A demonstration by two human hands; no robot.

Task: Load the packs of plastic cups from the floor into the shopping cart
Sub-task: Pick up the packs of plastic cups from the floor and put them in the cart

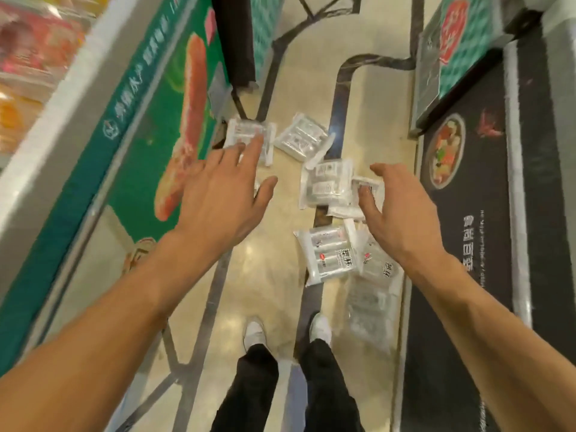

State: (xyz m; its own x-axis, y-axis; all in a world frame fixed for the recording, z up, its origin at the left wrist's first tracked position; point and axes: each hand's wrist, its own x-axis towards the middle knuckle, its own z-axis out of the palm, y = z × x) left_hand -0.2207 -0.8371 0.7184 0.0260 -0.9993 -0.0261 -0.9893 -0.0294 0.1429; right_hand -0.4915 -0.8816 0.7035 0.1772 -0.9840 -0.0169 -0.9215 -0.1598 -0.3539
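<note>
Several clear packs of plastic cups lie scattered on the beige floor. One pack (249,137) lies farthest left, another pack (300,137) beside it, a third pack (325,185) in the middle. A labelled pack (327,255) lies nearer my feet, with more packs (371,304) to its right. My left hand (221,194) hovers open above the floor, fingers spread, its fingertips over the left pack. My right hand (396,210) is open with fingers bent down over a small pack (366,188). Neither hand holds anything. No shopping cart is visible.
A freezer cabinet with a green printed side (149,145) runs along the left. A black display unit (473,188) stands on the right, a green-topped one (448,57) behind it. My white shoes (255,333) stand on the floor (274,291) of the aisle between them.
</note>
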